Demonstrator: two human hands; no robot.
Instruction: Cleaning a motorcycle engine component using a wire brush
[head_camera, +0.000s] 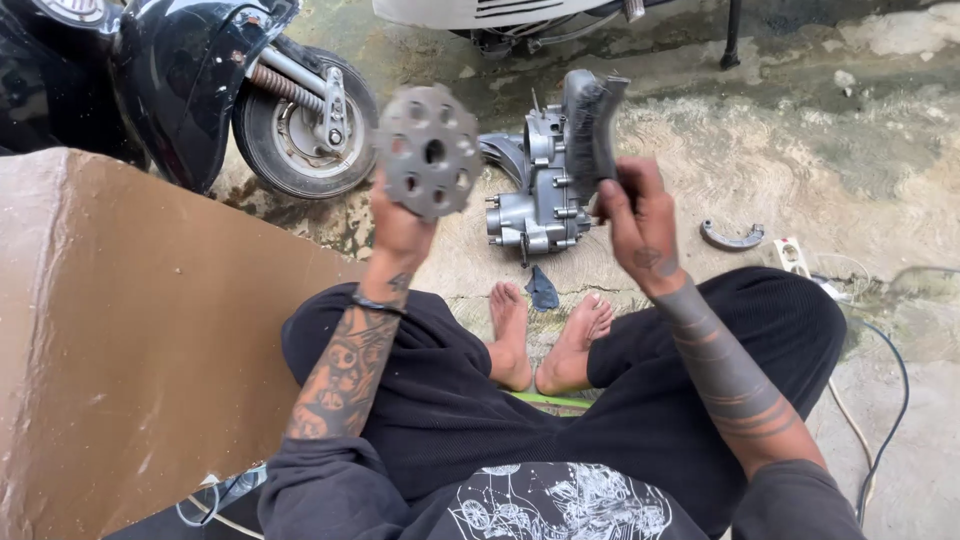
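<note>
The left hand (398, 222) is raised in the upper middle of the frame, forearm rising steeply from the lap, wrist bent back, its fingers closed on the lower edge of a round grey metal disc (429, 150) pierced with a ring of holes; the disc stands upright, face toward the camera. To its right the right hand (640, 225) is lifted to about the same height, forearm slanting up from the lower right, the fingers wrapped around the handle of a dark brush (593, 125) whose bristled head points up; how tightly the thumb presses is hard to make out. Disc and brush are apart, with a grey engine casing (535, 195) lying on the concrete floor (800, 160) between and behind them. The person sits with knees spread and bare feet (545, 345) together below the casing. A scooter's rear wheel (300, 125) sits at upper left, a brown cardboard box (130, 330) fills the left side, and a curved brake shoe (732, 238) lies at right.
</note>
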